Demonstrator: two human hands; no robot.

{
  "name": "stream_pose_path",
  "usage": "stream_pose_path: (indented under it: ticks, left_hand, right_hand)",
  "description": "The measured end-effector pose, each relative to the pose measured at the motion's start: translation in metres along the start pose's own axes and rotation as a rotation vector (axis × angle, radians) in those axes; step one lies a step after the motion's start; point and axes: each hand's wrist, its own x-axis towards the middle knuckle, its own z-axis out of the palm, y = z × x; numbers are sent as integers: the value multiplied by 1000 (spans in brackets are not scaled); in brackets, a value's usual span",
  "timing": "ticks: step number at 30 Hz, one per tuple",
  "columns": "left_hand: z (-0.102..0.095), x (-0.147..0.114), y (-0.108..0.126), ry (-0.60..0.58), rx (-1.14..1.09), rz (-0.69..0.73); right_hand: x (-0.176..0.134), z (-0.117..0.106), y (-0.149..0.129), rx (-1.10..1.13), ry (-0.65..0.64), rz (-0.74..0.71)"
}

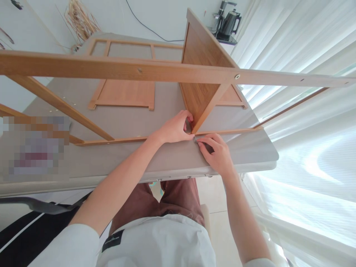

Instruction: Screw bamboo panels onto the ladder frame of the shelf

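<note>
A wooden frame [116, 68] stands on its side across the grey table, with a wooden panel [200, 55] joined upright between its rails. My left hand [176, 128] is closed around the lower edge of that panel, its thumb against the lower rail [130, 140]. Close beside it, my right hand [216, 150] pinches a small silver hex key [195, 139] at the near side of the rail, right under the panel's corner. The fingertips partly hide the key, and I cannot tell whether its tip sits in a hole. A bolt head [237, 76] shows in the upper rail.
Behind the frame, another wooden frame with a panel [128, 92] lies flat on the table [167, 163]. Small loose pieces [57, 109] lie at the left, near a blurred patch. A kettle [231, 23] stands at the back right; white curtains [311, 148] hang along the right.
</note>
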Motion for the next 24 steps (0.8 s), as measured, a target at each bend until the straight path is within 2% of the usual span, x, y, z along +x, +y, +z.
stream_pose_path:
  ticks: [16, 24]
  left_hand:
    - [-1, 2, -1, -22, -10, -24]
    - [0, 3, -3, -19, -31, -1]
  right_hand:
    - [-1, 2, 2, -6, 16, 14]
    - [1, -5, -2, 77, -29, 178]
